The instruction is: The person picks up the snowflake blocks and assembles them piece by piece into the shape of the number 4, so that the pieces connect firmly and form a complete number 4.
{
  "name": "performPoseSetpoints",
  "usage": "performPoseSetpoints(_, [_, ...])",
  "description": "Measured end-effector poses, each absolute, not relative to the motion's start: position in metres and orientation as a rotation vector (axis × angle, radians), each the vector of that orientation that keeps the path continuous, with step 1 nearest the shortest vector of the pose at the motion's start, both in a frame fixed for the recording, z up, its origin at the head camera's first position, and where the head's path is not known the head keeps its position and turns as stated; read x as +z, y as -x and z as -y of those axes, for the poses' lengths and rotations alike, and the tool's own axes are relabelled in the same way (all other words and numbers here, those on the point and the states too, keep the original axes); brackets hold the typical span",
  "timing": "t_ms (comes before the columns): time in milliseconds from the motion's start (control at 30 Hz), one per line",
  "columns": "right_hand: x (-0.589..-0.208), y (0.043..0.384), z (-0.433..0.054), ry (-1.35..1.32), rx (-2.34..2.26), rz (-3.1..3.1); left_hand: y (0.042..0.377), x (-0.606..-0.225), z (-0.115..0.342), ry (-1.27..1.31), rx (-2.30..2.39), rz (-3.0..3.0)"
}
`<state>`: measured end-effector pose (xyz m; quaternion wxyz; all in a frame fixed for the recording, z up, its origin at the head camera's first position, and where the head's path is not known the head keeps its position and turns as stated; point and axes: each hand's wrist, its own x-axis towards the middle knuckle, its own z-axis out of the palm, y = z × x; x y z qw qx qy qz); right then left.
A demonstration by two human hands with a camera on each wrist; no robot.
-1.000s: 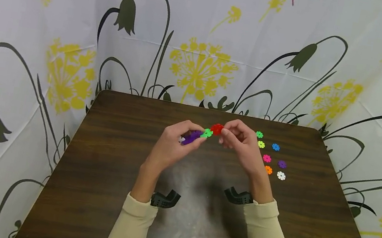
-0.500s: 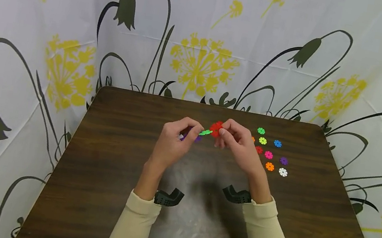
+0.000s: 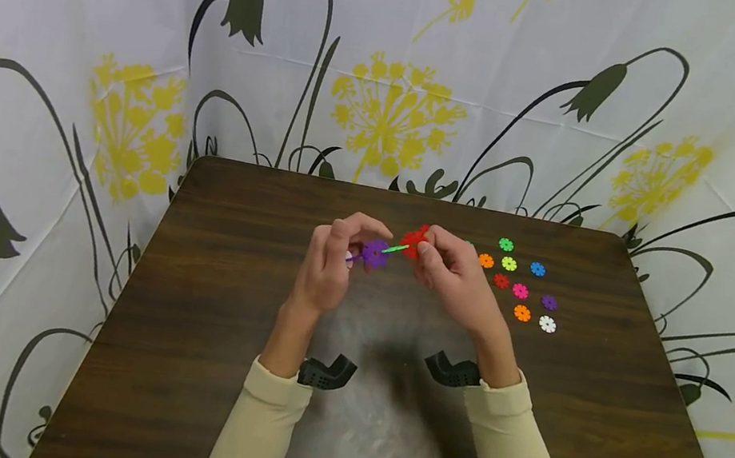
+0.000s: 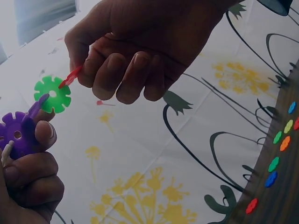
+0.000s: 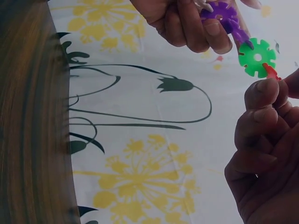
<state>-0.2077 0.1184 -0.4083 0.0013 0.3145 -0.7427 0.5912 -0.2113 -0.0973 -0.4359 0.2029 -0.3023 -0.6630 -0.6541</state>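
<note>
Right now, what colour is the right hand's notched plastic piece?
Red notched piece, clearest in the head view.

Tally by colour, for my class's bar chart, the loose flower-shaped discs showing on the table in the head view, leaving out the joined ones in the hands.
Green discs: 2 (one partly hidden by the right hand)
Orange discs: 2
Yellow disc: 1
Blue disc: 1
Red disc: 1
Pink disc: 1
Purple disc: 1
White disc: 1
Total: 10
</note>
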Motion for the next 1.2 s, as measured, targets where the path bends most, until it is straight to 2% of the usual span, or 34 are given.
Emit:
performPoseSetpoints(333, [-0.408, 0.210, -0.120, -0.918, 1.807, 2.332, 0.211, -0.436, 0.092, 0.894, -1.783, 2.137])
performPoseSetpoints(633, [-0.412, 0.214, -0.120, -0.859, 1.570, 2.443, 0.223, -0.448, 0.085, 0.899, -2.392, 2.095])
performPoseSetpoints(800, [-0.415, 0.215, -0.120, -0.810, 1.419, 2.525, 0.225, -0.454, 0.084, 0.841, -2.580, 2.054])
performPoseSetpoints(1033, [-0.416, 0.216, -0.122, -0.768, 1.201, 2.602, 0.226, -0.458, 0.082, 0.837, -2.556, 2.033])
performPoseSetpoints(1200, [-0.420, 0.217, -0.126, -0.758, 1.258, 2.622, 0.227, -0.457, 0.081, 0.872, -2.487, 2.034])
